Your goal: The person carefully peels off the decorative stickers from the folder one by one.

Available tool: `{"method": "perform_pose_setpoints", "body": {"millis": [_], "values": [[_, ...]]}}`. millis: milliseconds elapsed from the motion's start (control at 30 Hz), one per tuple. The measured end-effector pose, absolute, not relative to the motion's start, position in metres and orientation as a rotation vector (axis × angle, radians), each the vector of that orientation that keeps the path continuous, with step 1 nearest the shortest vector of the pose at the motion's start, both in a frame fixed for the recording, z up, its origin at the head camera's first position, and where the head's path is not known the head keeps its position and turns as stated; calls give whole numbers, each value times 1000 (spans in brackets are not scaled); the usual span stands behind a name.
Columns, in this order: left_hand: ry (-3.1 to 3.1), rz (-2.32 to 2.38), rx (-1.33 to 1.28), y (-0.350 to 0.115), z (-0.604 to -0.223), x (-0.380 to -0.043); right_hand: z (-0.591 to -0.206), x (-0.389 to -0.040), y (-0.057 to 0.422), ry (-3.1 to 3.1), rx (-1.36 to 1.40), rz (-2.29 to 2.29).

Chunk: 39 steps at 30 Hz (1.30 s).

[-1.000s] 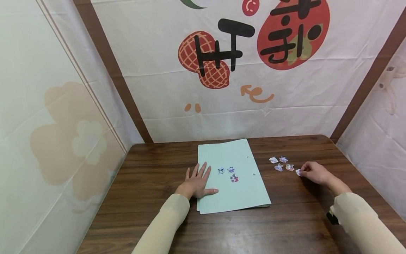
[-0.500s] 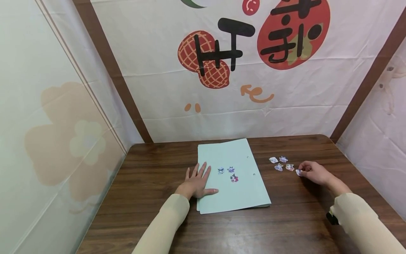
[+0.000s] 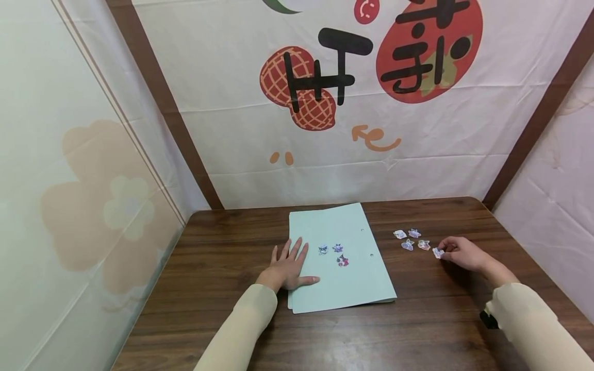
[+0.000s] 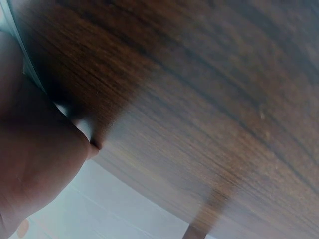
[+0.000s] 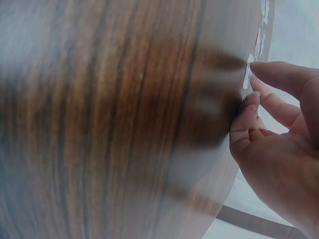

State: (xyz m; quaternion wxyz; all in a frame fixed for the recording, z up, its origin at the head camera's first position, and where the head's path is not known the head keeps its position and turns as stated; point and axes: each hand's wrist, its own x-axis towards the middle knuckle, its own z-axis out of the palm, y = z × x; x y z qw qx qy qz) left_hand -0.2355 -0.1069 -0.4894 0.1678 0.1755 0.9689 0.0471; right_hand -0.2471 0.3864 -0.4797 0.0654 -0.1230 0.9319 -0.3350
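My left hand (image 3: 289, 268) lies flat with spread fingers on the left edge of a pale green folder (image 3: 352, 288). A small kitten-like character sticker (image 3: 323, 250), a purple sticker (image 3: 337, 248) and a pink-and-black sticker (image 3: 343, 260) are on the folder beside those fingers. To the right, my right hand (image 3: 464, 254) pinches the edge of a small pale purple sticker (image 3: 438, 253) at the table. In the right wrist view, thumb and finger meet at this sticker (image 5: 247, 74), seen nearly edge-on.
Several more stickers lie left of my right hand, among them an orange-tinted sticker (image 3: 424, 245) and a whitish sticker (image 3: 400, 234). The wooden table (image 3: 223, 268) ends at a printed cloth backdrop (image 3: 241, 139). Cloth also hangs on both sides.
My right hand has shifted very slightly right, and more of the pale purple sticker shows at its fingertips. The left hand stays put on the folder.
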Motion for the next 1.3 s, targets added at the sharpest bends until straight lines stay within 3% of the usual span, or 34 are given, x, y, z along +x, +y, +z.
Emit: {"method": "perform_pose_setpoints", "body": {"millis": [1067,1300], "values": [[2741,218,516,-113,-507,-242,-480,-243,378,2921,-270,-932],[2753,164,526,-113,-492,-241,-479,-245,376,2937,-250,-919]]}}
